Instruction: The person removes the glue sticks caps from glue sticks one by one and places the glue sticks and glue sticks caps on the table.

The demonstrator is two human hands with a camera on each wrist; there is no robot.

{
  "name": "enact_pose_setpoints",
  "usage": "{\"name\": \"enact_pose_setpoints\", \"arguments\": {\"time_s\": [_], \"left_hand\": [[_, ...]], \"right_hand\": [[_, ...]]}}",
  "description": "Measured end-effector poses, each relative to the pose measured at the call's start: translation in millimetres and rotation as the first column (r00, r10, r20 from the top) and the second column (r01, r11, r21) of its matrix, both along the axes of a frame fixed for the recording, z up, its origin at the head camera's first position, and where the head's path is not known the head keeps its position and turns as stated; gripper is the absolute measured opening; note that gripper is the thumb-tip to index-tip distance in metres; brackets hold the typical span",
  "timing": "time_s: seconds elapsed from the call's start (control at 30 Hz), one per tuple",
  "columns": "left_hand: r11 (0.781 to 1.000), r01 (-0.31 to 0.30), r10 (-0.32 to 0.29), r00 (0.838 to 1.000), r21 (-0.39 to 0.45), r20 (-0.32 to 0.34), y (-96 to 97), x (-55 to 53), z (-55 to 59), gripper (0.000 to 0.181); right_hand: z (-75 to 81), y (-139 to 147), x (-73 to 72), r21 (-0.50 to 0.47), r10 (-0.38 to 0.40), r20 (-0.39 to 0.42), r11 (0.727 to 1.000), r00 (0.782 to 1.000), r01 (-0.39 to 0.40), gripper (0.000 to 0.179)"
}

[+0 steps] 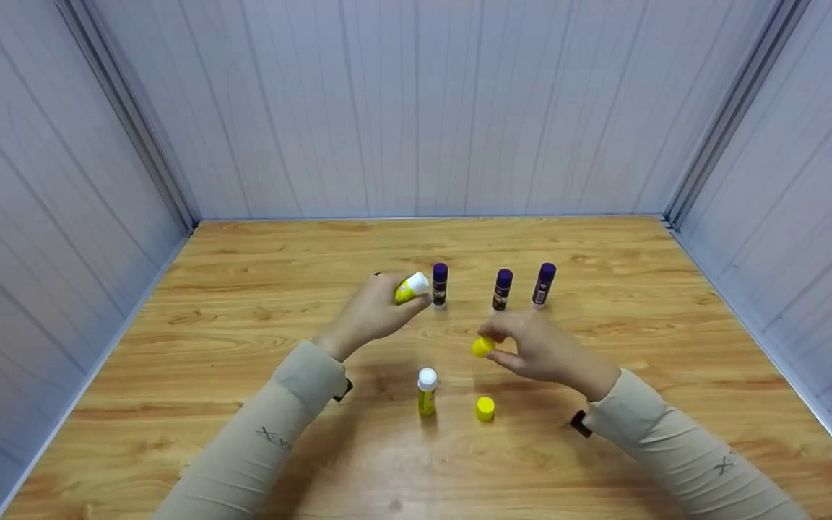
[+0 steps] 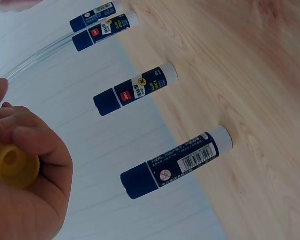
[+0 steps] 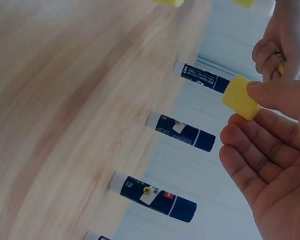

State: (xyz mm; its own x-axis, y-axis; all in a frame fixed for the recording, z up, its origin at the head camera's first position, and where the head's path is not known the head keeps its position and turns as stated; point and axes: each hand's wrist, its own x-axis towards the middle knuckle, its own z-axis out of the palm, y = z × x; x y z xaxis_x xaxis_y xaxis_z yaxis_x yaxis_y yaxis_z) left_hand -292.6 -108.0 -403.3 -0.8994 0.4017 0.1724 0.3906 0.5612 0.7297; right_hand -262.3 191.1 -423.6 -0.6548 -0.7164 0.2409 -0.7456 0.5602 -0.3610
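Observation:
My left hand (image 1: 380, 307) grips a yellow glue stick (image 1: 407, 290) whose white end points up and to the right. The left wrist view shows the hollow yellow end of that glue stick (image 2: 19, 167) beside the curled fingers. Between thumb and forefinger my right hand (image 1: 539, 347) pinches a yellow cap (image 3: 241, 98), held apart from the glue stick; its other fingers are loosely extended. In front of the hands, a second yellow glue stick (image 1: 427, 401) stands upright with its white top bare. A second yellow cap (image 1: 485, 409) sits on the table to its right.
Several dark blue-purple capped glue sticks stand in a row behind the hands, among them a left one (image 1: 440, 287), a middle one (image 1: 502, 290) and a right one (image 1: 544, 285). The wooden table (image 1: 243, 404) is bounded by pale panel walls (image 1: 416, 108) at the back and sides.

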Motion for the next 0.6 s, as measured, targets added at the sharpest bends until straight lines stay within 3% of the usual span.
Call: {"name": "enact_pose_setpoints", "arguments": {"time_s": [0.13, 0.37, 0.6], "left_hand": [[0.995, 0.022, -0.027, 0.998, 0.094, 0.059, -2.2, 2.0, 0.5, 0.027], [0.986, 0.052, -0.072, 0.99, 0.161, 0.122, -3.7, 6.7, -0.2, 0.026], [0.95, 0.105, -0.167, 0.967, 0.295, 0.193, -4.1, 8.0, -5.5, 0.017]], "right_hand": [[-5.3, -1, 0.3, 0.051, 0.025, 0.046, 0.998, 0.999, -0.028, 0.023], [-12.4, -4, 0.3, 0.131, 0.07, 0.056, 0.988, 0.996, -0.077, 0.022], [-19.8, -6, 3.2, 0.163, 0.088, 0.075, 0.982, 0.993, -0.1, 0.022]]}}
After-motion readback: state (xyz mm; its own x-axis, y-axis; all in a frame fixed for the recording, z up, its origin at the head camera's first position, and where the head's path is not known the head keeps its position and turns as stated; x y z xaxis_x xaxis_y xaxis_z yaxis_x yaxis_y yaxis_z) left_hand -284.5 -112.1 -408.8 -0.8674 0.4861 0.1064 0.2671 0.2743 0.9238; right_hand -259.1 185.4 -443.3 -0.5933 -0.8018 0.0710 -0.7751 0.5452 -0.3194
